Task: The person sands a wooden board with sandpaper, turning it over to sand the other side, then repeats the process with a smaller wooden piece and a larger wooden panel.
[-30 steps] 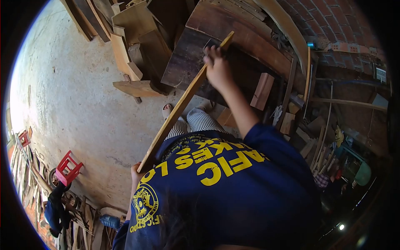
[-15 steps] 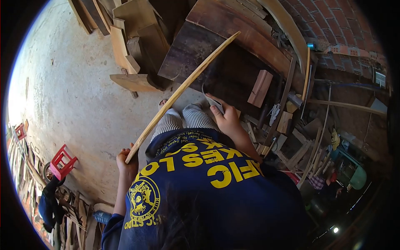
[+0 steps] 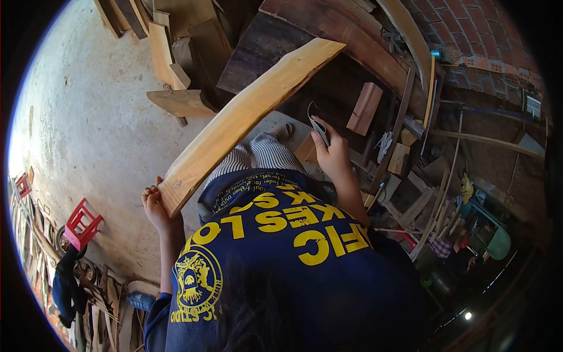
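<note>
A long light-wood board [image 3: 252, 105] with an uneven, wavy edge slants across my front, its broad face turned up to me. Wrapped round its near lower end is my left hand [image 3: 155, 205], fingers on the outer edge. My right hand [image 3: 333, 149] pinches a bent grey piece of sandpaper [image 3: 318, 124] between thumb and fingers. It is to the right of the board and apart from it. The board's far end is raised over a dark wooden panel [image 3: 264, 50].
Offcuts and planks [image 3: 193, 58] stand stacked at the upper left. A reddish wood block [image 3: 365, 108] lies on a dark surface to the right. A red plastic stool [image 3: 83, 224] stands at the left on the concrete floor [image 3: 105, 129]. Another person [image 3: 457, 252] is at the far right.
The board has rolled from nearly edge-on to showing its broad face. My left hand has shifted left and up. My right hand has moved right and slightly up with the sandpaper.
</note>
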Demonstrator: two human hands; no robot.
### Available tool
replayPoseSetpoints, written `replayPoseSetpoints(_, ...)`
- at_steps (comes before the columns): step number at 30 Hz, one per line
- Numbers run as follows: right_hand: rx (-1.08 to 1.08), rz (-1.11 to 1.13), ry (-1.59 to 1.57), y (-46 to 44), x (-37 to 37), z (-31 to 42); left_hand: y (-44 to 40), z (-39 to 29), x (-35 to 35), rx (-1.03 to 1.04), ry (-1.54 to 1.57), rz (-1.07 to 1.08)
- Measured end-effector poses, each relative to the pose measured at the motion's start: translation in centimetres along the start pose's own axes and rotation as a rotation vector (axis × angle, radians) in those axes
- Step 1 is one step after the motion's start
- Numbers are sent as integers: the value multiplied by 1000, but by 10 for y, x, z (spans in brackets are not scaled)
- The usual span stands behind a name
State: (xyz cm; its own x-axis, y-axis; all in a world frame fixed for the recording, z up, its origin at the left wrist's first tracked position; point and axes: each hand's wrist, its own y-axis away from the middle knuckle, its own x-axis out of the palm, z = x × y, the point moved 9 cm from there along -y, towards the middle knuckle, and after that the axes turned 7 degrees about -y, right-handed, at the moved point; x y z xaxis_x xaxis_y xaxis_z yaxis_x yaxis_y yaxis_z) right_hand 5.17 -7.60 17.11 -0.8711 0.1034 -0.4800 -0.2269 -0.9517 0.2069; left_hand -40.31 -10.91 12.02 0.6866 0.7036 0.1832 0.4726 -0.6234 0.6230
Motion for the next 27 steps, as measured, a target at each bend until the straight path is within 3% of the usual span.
replayPoseSetpoints(10, 62, -71, 88, 6, 12, 1, -6, -6, 2, 75, -7, 30)
replayPoseSetpoints(18, -105, -231, 89, -9, 2, 11, -11, -6, 4, 94, -50, 75)
replayPoseSetpoints(27, -137, -260, 131, -57, -16, 40, -12, -20, 20, 120, -82, 118)
